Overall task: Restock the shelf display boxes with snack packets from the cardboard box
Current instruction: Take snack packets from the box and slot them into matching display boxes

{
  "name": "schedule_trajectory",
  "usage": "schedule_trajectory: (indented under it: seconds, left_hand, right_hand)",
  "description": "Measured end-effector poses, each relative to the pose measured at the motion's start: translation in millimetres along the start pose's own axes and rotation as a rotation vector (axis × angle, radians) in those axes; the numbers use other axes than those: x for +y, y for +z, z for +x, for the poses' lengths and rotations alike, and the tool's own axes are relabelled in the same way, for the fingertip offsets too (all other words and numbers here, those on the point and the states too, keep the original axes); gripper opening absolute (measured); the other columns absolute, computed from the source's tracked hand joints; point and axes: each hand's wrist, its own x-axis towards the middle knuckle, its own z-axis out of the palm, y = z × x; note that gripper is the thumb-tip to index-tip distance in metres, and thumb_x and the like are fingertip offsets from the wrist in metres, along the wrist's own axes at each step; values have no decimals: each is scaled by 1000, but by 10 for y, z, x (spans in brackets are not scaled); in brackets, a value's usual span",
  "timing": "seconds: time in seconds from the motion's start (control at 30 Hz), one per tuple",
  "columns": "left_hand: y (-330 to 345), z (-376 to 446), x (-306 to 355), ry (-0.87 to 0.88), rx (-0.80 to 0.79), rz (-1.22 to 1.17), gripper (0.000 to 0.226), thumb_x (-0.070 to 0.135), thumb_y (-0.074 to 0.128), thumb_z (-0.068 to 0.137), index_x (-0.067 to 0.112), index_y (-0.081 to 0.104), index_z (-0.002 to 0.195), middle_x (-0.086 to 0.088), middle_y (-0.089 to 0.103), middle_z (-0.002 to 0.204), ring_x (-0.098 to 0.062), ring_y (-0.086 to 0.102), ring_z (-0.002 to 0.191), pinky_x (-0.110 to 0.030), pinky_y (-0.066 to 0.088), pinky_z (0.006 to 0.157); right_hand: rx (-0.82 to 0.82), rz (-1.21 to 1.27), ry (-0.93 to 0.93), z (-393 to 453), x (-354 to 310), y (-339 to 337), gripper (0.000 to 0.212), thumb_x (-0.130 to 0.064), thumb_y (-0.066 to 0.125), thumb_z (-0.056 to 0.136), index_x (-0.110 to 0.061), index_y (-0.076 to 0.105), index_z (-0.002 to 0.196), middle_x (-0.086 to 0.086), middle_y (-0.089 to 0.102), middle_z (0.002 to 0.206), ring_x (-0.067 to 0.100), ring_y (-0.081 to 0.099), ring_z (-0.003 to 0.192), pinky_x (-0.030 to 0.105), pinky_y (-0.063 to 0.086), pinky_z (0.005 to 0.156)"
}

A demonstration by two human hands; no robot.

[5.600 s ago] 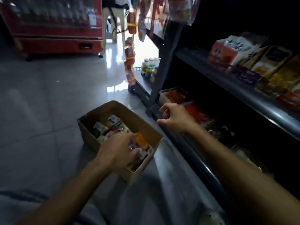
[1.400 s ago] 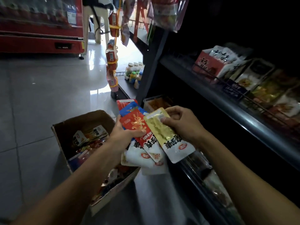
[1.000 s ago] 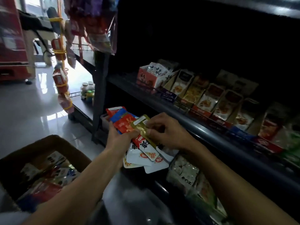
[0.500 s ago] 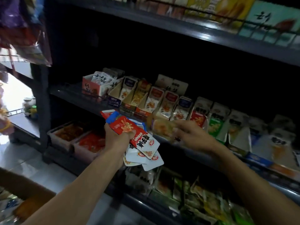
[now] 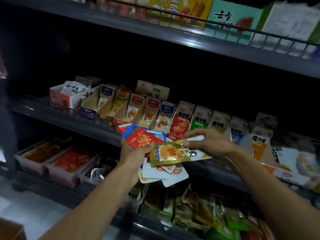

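Pinching a gold packet [image 5: 170, 153] in my right hand [image 5: 206, 142], frame centre, I sort from the fanned stack [image 5: 149, 146] clutched in my left hand [image 5: 133, 151], below the display boxes [image 5: 150, 110].

We see dim scene; shelf [image 5: 173, 37] recesses near black at upper left. Soft glare on shelf edges, brighter floor [image 5: 26, 210] at lower left. Motion blur at right edge, wide-angle bending at frame borders.
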Motion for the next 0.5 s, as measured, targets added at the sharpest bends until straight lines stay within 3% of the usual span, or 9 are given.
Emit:
schedule_trajectory:
  seconds: [0.03,0.13,0.27,0.37,0.5]
  left_hand:
    - [48,-9,-19,-11,4,-16,60,1,73,85,27,43,130,-9,69,103,-24,71,78,-32,56,48]
    - [233,6,-71,-33,24,-83,62,1,74,84,26,42,131,-13,69,105,-29,73,74,-41,58,49]
    - [530,25,-145,-12,-3,-68,74,2,75,84,28,36,141,-10,68,105,-24,71,72,-36,57,48]
    - [716,38,-195,-8,-55,-17,72,3,74,85,28,36,141,-7,68,106,-22,70,79,-34,57,51]
    - [857,97,-195,6,-68,-7,67,3,74,85,28,40,136,-4,68,103,-19,69,79,-31,55,47]
  right_hand:
    - [41,85,22,1,58,-68,35,-25,81,70,-10,71,100,8,74,91,19,71,75,34,58,66]
    - [18,312,121,-76,187,-271,14,-13,71,87,-2,69,96,11,75,85,15,72,66,23,55,52]
    - [24,160,131,-163,334,-540,12,-10,67,90,-3,68,100,6,74,76,12,63,54,18,45,42]
    - [201,59,27,-227,333,-888,11,-8,63,92,0,65,100,4,68,67,7,54,47,18,41,43]
    - [446,-57,-60,-240,374,-1411,17,-9,59,94,3,61,107,10,60,75,5,54,51,16,44,46]
